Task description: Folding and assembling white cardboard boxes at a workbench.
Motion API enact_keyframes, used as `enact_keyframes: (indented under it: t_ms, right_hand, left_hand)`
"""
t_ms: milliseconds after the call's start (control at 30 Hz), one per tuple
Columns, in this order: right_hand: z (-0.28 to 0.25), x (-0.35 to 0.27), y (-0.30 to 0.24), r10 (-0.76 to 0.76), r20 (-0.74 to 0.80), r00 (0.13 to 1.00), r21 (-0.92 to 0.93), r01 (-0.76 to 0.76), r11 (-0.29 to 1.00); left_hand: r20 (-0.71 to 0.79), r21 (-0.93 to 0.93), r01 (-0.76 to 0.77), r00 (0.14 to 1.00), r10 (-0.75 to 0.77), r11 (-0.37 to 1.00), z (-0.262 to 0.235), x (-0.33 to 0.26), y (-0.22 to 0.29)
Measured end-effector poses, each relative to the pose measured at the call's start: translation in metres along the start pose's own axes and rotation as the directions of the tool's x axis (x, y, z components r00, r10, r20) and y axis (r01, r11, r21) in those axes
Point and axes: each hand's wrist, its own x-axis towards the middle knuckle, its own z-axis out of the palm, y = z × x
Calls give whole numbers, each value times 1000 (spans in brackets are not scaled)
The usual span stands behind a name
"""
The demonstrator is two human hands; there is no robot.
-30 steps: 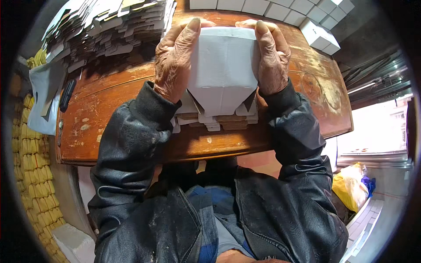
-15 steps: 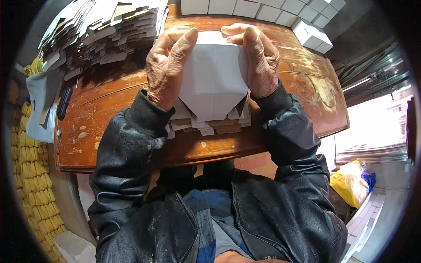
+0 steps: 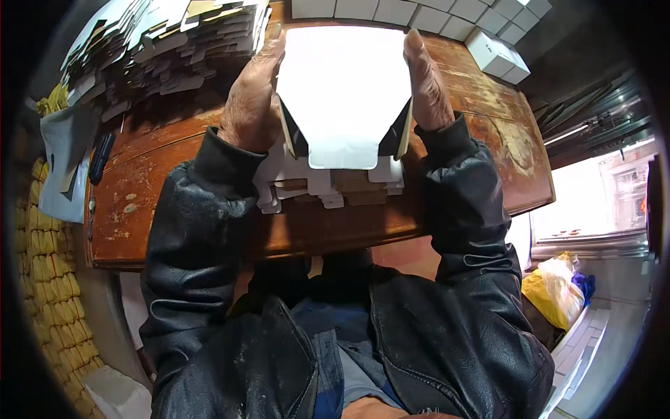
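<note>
A white cardboard box [image 3: 345,91] is held up between my two hands, its near end flap hanging open toward me with a narrow tab at the tip. Dark gaps show at both sides of that flap. My left hand [image 3: 252,101] presses the box's left side, thumb along the upper edge. On the opposite side my right hand [image 3: 428,87] grips the box, its thumb upright at the far corner and the other fingers hidden. Beneath the box lies a small stack of flat white carton blanks [image 3: 328,187] on the wooden table [image 3: 160,188].
A tall pile of flat carton blanks [image 3: 167,52] stands at the far left. Finished white boxes [image 3: 398,12] line the back edge, with another white box [image 3: 492,54] at the right. A dark slim tool [image 3: 102,159] lies by the left edge. Yellow bundles [image 3: 52,279] are stacked left.
The box has tipped and risen toward me, so its broad white face now shows brightly. My hands have moved from its far top edge to its two sides.
</note>
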Motion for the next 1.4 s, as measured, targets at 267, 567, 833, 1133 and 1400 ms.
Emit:
enact_keyframes:
  t_ms: [267, 567, 833, 1133, 1400]
  right_hand:
    - [-6, 6, 29, 440, 103, 892, 243, -451, 859]
    - [-8, -6, 16, 7, 175, 984, -316, 49, 948]
    - [-9, 0, 7, 178, 48, 983, -77, -174, 982]
    - [-15, 5, -35, -86, -241, 967, 162, 127, 978]
    - [-8, 5, -51, -453, 26, 891, 21, 452, 892]
  left_hand:
    - [-71, -27, 85, 994, -87, 996, 5, -4, -11]
    - [10, 553, -236, 961, 277, 799, -16, -5, -18]
    - [-262, 44, -150, 952, 156, 988, 0, 1, 9]
    - [-4, 117, -123, 992, 124, 986, 8, -13, 33]
    - [-50, 363, -179, 976, 211, 914, 9, -10, 22]
